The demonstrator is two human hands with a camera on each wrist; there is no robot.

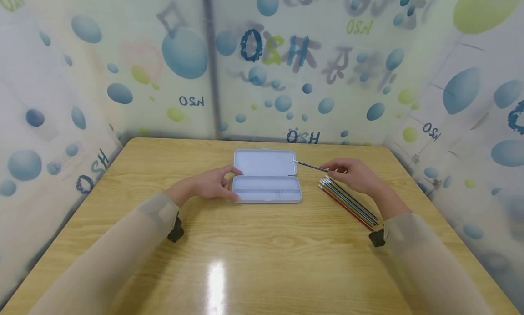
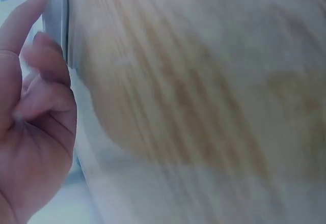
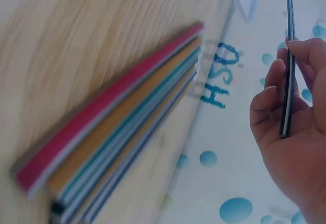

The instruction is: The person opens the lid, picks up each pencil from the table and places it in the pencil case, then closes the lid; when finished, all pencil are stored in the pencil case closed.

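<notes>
A light blue case (image 1: 265, 163) lies opened flat on the table, its divided tray (image 1: 255, 183) nearer the person. At the tray's left end, the left hand (image 1: 211, 184) grips it between thumb and index finger, the other fingers curled; the left wrist view shows this hand (image 2: 38, 112) against the case's edge (image 2: 57, 18). Between its thumb and fingers the right hand (image 1: 354, 174) pinches a dark pencil (image 1: 312, 166), the pale end pointing at the lid's right edge. In the right wrist view the pencil (image 3: 290, 30) runs across the palm of the hand (image 3: 295, 112).
Several striped pencils (image 1: 350, 202) lie in a slanting bundle right of the case, below the right hand; a red one (image 3: 76, 117) is at the bundle's outer side. The wooden table (image 1: 262, 256) meets patterned curtains (image 1: 262, 92) at the back and sides.
</notes>
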